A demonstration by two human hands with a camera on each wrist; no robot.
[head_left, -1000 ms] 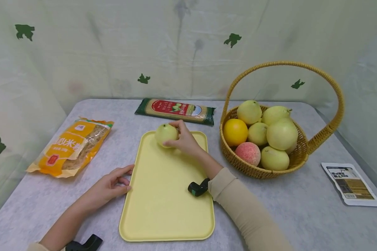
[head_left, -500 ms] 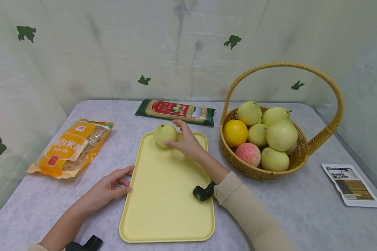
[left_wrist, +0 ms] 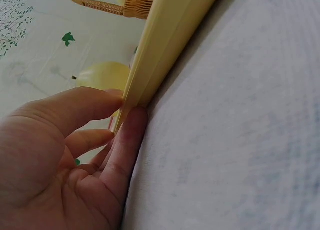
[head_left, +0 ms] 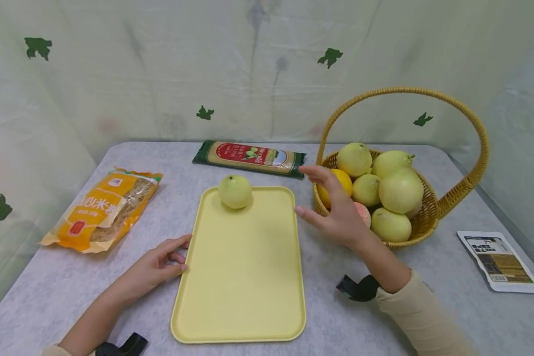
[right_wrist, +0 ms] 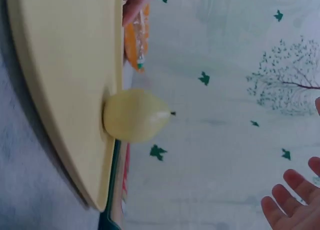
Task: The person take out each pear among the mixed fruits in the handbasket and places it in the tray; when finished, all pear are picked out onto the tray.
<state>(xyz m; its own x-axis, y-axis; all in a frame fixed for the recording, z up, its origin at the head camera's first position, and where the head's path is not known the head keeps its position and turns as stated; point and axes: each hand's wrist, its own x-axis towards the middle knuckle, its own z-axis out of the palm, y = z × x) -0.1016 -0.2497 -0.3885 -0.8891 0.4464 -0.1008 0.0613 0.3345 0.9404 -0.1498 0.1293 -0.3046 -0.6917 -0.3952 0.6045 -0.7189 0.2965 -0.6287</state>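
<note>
A pale green pear [head_left: 235, 192] stands upright at the far left corner of the yellow tray [head_left: 240, 277]. At the tray's left edge, my left hand [head_left: 162, 262] pinches the rim; the left wrist view has the thumb above and a finger beneath it. My right hand [head_left: 340, 212] holds nothing and hovers at the near left side of the wicker basket [head_left: 420, 232], fingers spread. It partly hides an orange [head_left: 343, 180] and a pink peach [head_left: 363, 213] in the basket. In the right wrist view its fingertips [right_wrist: 295, 187] are apart from the pear.
Several more pears [head_left: 400, 190] fill the basket, under its tall arched handle [head_left: 405, 90]. Behind the tray lies a green-ended noodle pack [head_left: 249, 158]. An orange food bag [head_left: 102, 210] is at the left, and a white pouch [head_left: 500, 262] at the far right.
My right hand has let go of the pear and moved right, off the tray to the basket. The pear stays on the tray. My left hand remains at the rim.
</note>
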